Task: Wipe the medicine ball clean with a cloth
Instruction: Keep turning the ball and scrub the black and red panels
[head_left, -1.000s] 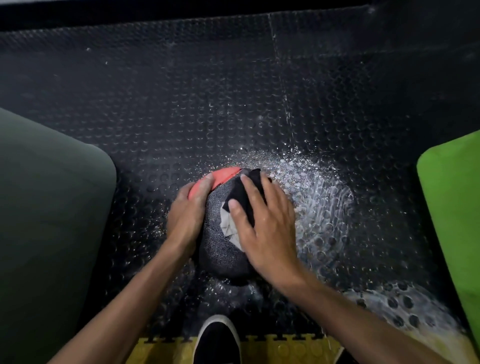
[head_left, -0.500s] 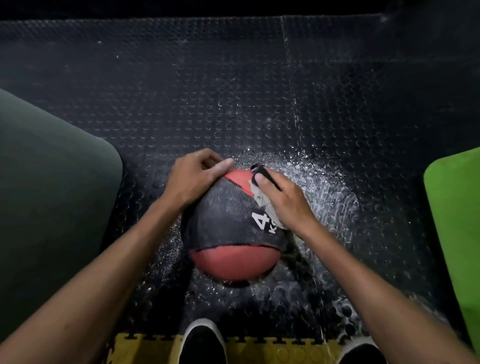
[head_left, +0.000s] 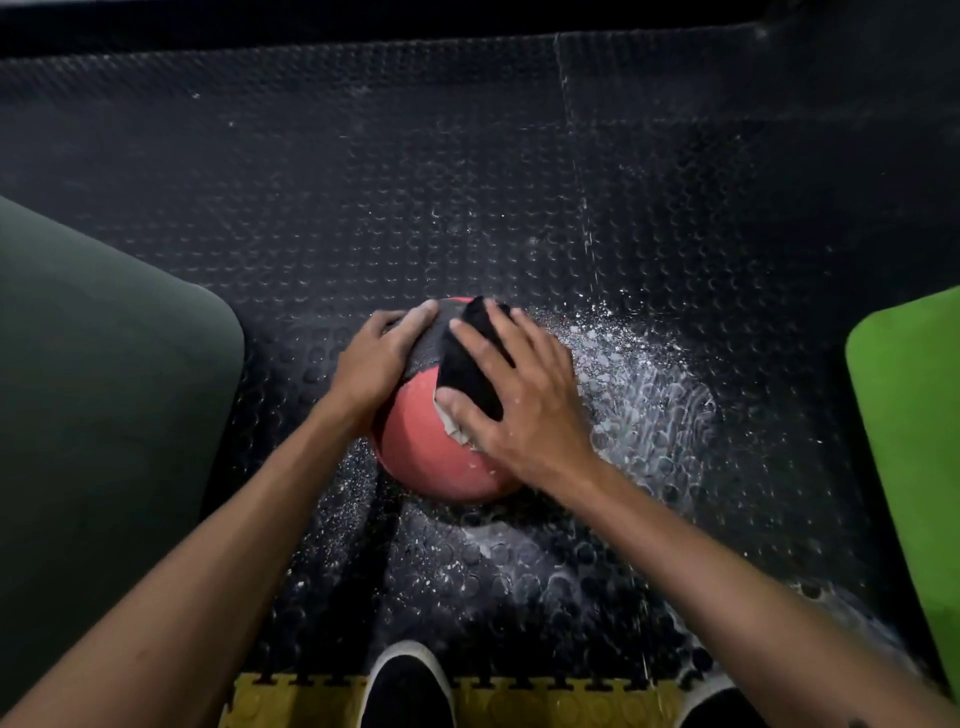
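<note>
Head view: a round red-and-black rubber medicine ball (head_left: 431, 447) sits on the black studded rubber floor mat (head_left: 363, 182) at the middle of the frame, its red panel turned toward the camera and a dark textured band across its far side. The right hand (head_left: 511, 389) lies over the ball's two o'clock shoulder, fingers spread and laid flat, thumb out, pressing a dark folded cloth with a pale underside (head_left: 465, 369) against the surface. The left hand (head_left: 376, 361) cups the ball at ten o'clock, fingers curved to the curve of it, steadying it.

White powder or spray (head_left: 639, 374) is scattered over the mat at three o'clock of the ball. A dark green pad (head_left: 104, 389) lies at nine o'clock, a bright green pad (head_left: 909, 415) at three, and two dark shoes (head_left: 408, 686) at six.

The ball looks dense and firm, likely heavy; being round, it will roll unless braced. The textured band probably offers better purchase than the smooth red panel.
</note>
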